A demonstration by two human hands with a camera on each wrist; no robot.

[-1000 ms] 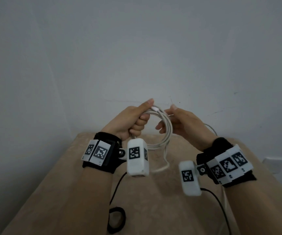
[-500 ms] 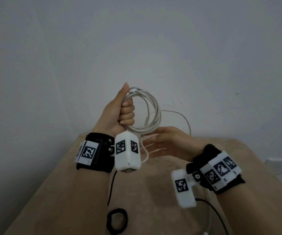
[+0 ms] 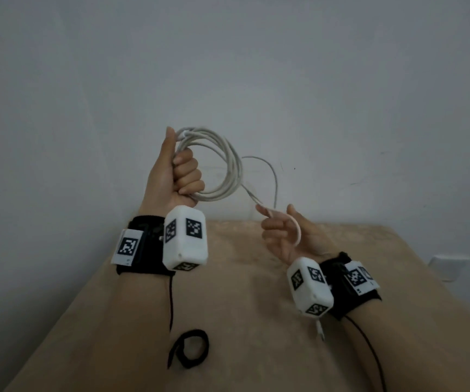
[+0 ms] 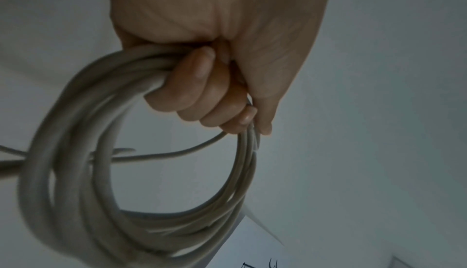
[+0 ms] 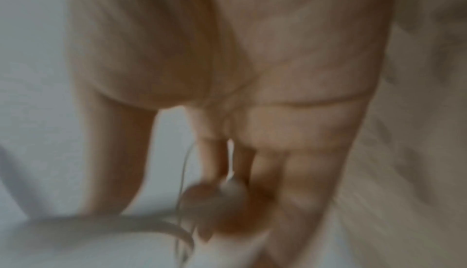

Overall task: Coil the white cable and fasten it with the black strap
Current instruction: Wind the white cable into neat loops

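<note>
From the head view, the left hand (image 3: 175,176) is raised in front of the pale wall (image 3: 341,80), its fingers curled tight round one side of the coiled white cable (image 3: 228,162) and its thumb pointing straight up along the bundle. Several loops hang out to the right of the fist, and a loose length runs from the coil down to the right hand (image 3: 286,234), which is held lower, palm up, with the fingers loosely curled and the cable passing across them and curving round by the thumb. A short end of the cable with a plug shows below the right wrist. Both wrists carry black bands with white marker-covered boxes. The black strap (image 3: 189,348) lies in a loose ring on the tan bench (image 3: 256,321), near the front edge, well apart from both hands. A white wall socket (image 3: 449,267) sits low on the right. From the left wrist view, the left hand (image 4: 215,72) grips the cable (image 4: 76,172) firmly, all four fingers wrapped over the gathered strands, the loops hanging in a rough circle below the fist and one strand trailing off to the left. From the right wrist view, the picture is badly blurred; the right hand (image 5: 278,92) shows its palm, a thin stretch of cable (image 5: 151,226) crosses near the fingertips, and I cannot tell how firmly it is held.
</note>
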